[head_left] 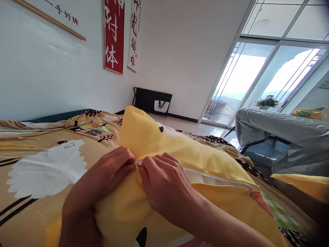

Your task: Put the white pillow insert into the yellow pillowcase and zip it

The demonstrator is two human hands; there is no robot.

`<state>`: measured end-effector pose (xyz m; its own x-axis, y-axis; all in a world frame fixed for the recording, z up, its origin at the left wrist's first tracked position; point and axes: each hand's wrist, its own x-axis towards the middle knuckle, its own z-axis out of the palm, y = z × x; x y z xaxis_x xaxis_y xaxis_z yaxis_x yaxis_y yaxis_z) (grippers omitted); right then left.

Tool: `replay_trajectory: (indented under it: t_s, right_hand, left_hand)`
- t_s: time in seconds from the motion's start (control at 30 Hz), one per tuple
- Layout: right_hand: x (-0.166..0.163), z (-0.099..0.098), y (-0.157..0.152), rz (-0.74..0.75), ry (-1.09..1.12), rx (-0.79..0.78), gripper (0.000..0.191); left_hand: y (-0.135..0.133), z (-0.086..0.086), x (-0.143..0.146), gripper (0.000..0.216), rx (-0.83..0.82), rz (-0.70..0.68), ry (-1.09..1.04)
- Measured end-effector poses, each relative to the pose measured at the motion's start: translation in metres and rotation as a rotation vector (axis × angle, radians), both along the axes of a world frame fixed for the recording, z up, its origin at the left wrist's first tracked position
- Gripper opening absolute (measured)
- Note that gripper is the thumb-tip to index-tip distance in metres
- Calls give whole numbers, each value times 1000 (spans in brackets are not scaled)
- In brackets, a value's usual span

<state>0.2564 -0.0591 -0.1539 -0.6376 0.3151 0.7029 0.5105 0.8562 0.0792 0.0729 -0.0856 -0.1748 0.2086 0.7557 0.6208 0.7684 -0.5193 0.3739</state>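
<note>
A yellow pillow in a printed pillowcase (pixel 213 157) lies in front of me, its white zipper (pixel 218 178) running lengthwise across it. To the right of my hands the zipper gapes, and the white pillow (pixel 197 177) inside shows through. My left hand (pixel 110 171) pinches the pillowcase fabric at the zipper's left end. Right beside it, my right hand (pixel 164 178) is closed on the zipper, thumb and forefinger together. Whether a pull tab sits between those fingers is hidden.
Beneath the pillow spreads a tan blanket (pixel 46 168) with a sheep print. Another piece of yellow fabric (pixel 305 185) is at the right. Beyond it stands a table under plastic sheeting (pixel 277 123) with a chair (pixel 267 151). A black folded item (pixel 146 99) leans against the far wall.
</note>
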Motion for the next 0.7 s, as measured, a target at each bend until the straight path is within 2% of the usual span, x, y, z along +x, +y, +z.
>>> replay_trajectory:
  t_s: [0.17,0.27,0.47,0.7]
  right_hand:
    - [-2,12,-2,-97,-80,-341,23]
    - [0,17,-3,-143,-100,-488,24]
    - [10,22,-1,-169,-88,-504,25]
    - [26,18,12,-128,-69,-491,25]
  left_hand:
    - [4,2,-6,20,-46,-77,-24]
    - [4,3,-7,20,-49,-115,-11]
    - [9,0,-20,24,-84,-137,-35]
    - [16,-3,-27,25,-107,-159,-38]
